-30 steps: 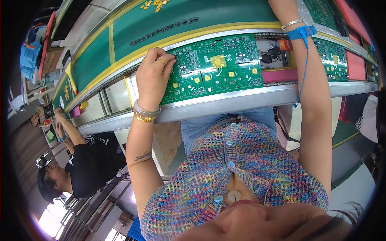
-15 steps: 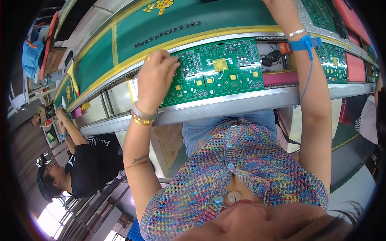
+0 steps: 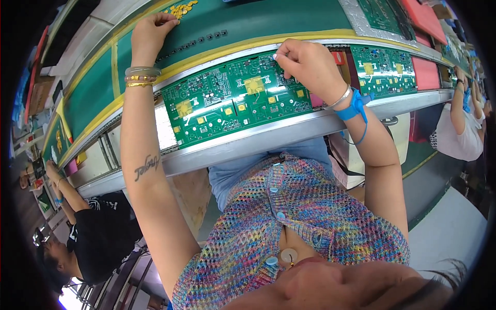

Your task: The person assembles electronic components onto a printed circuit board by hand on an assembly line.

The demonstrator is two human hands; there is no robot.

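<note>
My left hand (image 3: 150, 37) reaches over the green mat to the near edge of a pile of small yellow discs (image 3: 183, 10). Its thumb and fingertips are drawn together; whatever is between them is too small to make out. Over the upper right part of a green circuit board (image 3: 206, 111), my right hand (image 3: 312, 64) is closed in a pinch, and its fingers hide what they hold, if anything. Yellow square patches and many small parts cover the board, which lies between the two metal rails. A row of small black components (image 3: 199, 40) stands on the mat between the discs and the board.
A metal rail (image 3: 248, 132) runs along the near side. Another green board (image 3: 385, 72) lies to the right, beside a pink-red panel (image 3: 426, 73). A blue corded band (image 3: 356, 106) circles my right wrist. Co-workers sit at far left (image 3: 98, 235) and far right (image 3: 457, 132).
My left hand has gone from the board's left end up to the yellow discs. My right hand has come back from beyond the mat to the board's upper right. The view has shifted.
</note>
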